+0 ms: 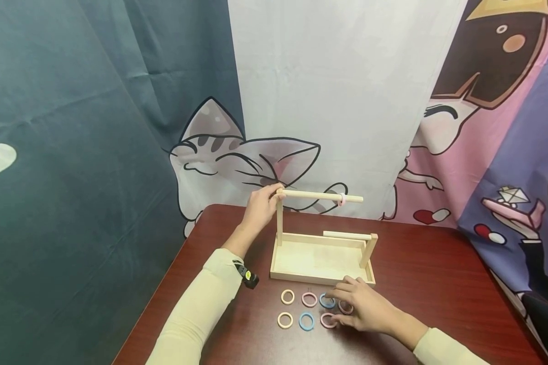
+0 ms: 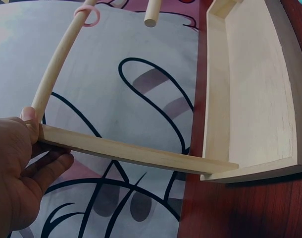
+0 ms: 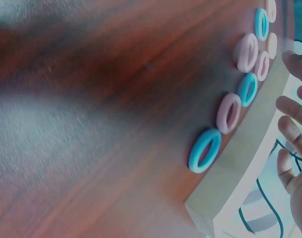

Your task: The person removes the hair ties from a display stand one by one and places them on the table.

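Note:
My left hand (image 1: pixel 261 207) grips the top corner of a wooden rack, where the tall post (image 2: pixel 126 148) meets the upper dowel (image 1: pixel 310 194). The thumb presses the joint from above, with fingers beneath it. Near the dowel's free end hangs a pink ring (image 1: pixel 340 203). Over the loose rings hovers my right hand (image 1: pixel 363 306), fingers spread and slightly bent, nothing between them. Below its thumb lies a pink ring (image 1: pixel 321 320); a blue ring (image 1: pixel 321 302) shows by the fingertips. Another blue ring (image 3: pixel 194 158), hidden under the hand in the head view, appears in the right wrist view.
The rack's shallow tray (image 1: pixel 319 279) stands on the dark red table (image 1: pixel 237 334), with a shorter post (image 1: pixel 369 251) and lower dowel (image 1: pixel 347 235) at its right. Yellow rings (image 1: pixel 282 297) lie left among the two rows. A cartoon curtain (image 1: pixel 347 101) hangs behind the table.

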`<action>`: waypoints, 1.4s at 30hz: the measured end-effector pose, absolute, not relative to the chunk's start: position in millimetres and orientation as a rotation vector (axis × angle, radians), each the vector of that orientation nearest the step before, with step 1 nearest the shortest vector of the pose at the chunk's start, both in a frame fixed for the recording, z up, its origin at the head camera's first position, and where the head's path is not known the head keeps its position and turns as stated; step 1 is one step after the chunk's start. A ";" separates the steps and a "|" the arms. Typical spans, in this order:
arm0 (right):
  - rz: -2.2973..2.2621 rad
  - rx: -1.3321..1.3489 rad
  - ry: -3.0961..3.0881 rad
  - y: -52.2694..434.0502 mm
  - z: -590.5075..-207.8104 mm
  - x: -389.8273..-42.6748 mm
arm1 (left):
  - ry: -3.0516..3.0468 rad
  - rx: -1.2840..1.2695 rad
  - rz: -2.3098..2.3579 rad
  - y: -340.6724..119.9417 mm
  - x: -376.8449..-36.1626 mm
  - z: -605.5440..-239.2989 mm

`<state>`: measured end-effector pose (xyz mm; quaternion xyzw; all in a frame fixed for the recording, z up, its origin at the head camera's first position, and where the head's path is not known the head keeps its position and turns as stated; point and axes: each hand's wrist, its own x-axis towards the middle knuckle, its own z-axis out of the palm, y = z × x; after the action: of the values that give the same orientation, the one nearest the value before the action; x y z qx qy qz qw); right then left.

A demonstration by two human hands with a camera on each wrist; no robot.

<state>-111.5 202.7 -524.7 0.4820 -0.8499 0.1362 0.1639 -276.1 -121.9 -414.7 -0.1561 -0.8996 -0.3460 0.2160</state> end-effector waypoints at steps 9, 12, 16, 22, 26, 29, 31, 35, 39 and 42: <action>0.439 1.311 -2.310 214.8 -499.8 -130.8 | -2.483 -0.432 -0.968 -122.4 -278.5 -414.6; 0.465 1.270 -2.275 219.5 -487.6 -137.2 | -2.483 -0.440 -0.964 -122.3 -278.0 -415.1; 0.482 1.189 -2.252 225.9 -471.2 -146.8 | -2.483 -0.442 -0.961 -122.4 -277.3 -414.5; 0.496 1.086 -2.268 232.8 -450.4 -162.0 | -2.488 -0.432 -0.959 -122.2 -276.5 -414.0; 0.498 1.045 -2.290 236.9 -439.5 -171.8 | -2.490 -0.431 -0.958 -121.9 -276.5 -414.5; 0.499 1.040 -2.284 239.0 -433.4 -179.5 | -2.489 -0.430 -0.956 -121.7 -276.3 -415.5; 0.495 1.041 -2.268 240.4 -429.9 -184.5 | -2.489 -0.429 -0.956 -121.5 -276.1 -415.9; 0.491 1.035 -2.233 243.6 -423.8 -194.8 | -2.490 -0.431 -0.950 -121.3 -275.8 -415.2; 0.491 1.013 -2.229 246.9 -419.5 -204.5 | -2.483 -0.430 -0.951 -121.3 -276.4 -414.4; 0.504 0.981 -2.246 249.0 -417.8 -210.1 | -2.479 -0.429 -0.954 -121.2 -276.9 -413.7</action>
<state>-210.1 249.0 -417.8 0.3722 -0.8522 0.1912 0.3141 -276.9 -121.2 -413.7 -0.1553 -0.8980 -0.3457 0.2236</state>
